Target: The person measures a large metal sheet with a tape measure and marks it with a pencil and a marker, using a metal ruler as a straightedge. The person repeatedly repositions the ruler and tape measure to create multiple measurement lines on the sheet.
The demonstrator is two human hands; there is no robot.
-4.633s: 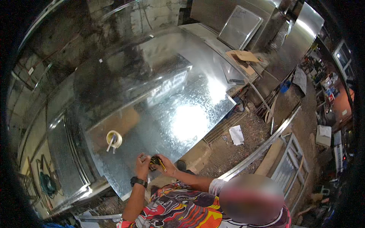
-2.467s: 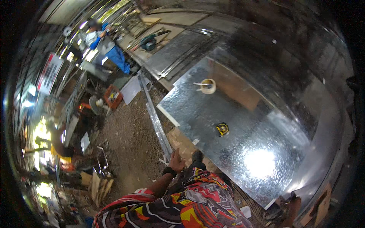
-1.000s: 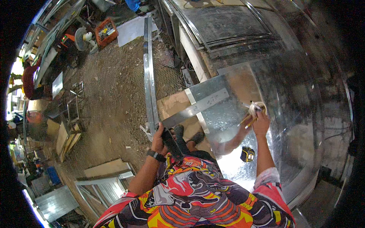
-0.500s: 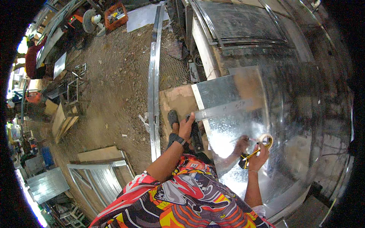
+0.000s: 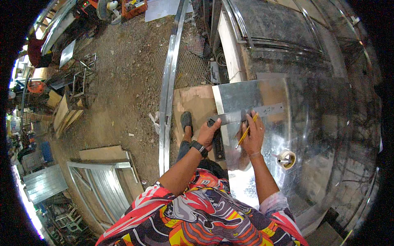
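1 wide camera is looking down from head height. It is facing the left hand (image 5: 208, 134) and right hand (image 5: 254, 137) nearby.

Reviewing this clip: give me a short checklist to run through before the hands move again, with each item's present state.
1. Left hand gripping the L-shaped black-and-silver metal square: ok.
2. Square's flat silver blade reaching over the shiny grey metal sheet: ok.
3. Square's black handle flush with the sheet's edge: cannot tell.
4. Slim yellow pencil held in right hand: ok.
5. Pencil touching the sheet: cannot tell.
6. Round cream tape roll away from the blade: ok.
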